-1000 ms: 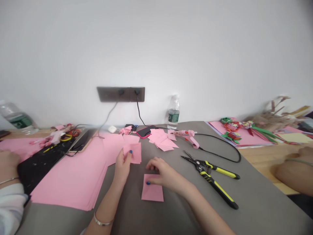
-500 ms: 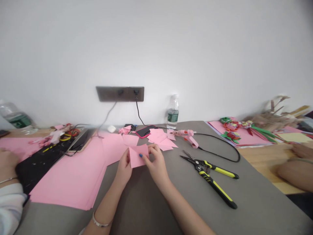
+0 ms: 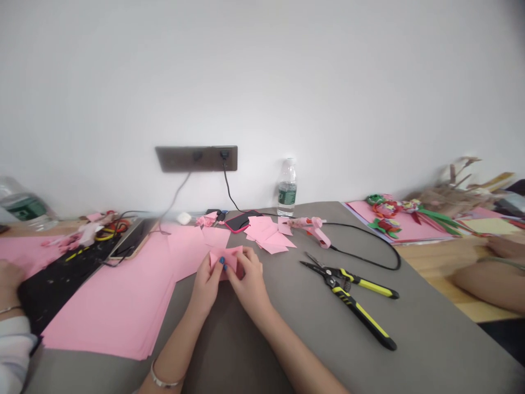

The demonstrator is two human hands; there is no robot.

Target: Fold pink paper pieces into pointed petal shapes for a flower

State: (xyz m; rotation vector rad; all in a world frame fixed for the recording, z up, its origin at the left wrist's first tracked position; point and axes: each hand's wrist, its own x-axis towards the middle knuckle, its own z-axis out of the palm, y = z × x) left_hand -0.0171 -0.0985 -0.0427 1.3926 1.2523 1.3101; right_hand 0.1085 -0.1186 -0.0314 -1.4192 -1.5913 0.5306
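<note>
Pink paper piece, creased, held just above the grey worktop; pinched in a narrow grip by left hand and right hand, fingertips close together, beside a pink paper stack.

The left hand and the right hand are working close together in front of the body, their fingers curling inward and pinching at the tips, while the left forearm and the right forearm are angling inward from below.
</note>
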